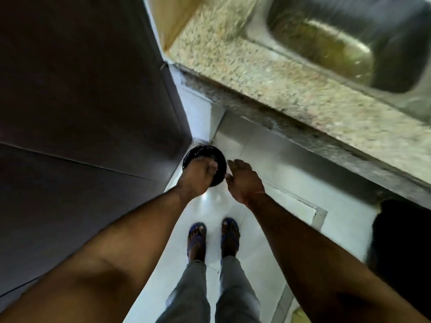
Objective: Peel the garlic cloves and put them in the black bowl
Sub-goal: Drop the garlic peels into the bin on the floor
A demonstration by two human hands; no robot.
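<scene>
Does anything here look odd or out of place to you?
Slightly. The black bowl is held by the left hand out over the floor, not resting on the granite counter. No garlic is visible. The right hand hangs beside it, holding nothing.

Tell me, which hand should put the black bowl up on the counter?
Probably the left hand: it already grips the black bowl out in front of the person. The right hand hangs open beside the bowl, holding nothing, though it is nearer the granite counter.
</scene>
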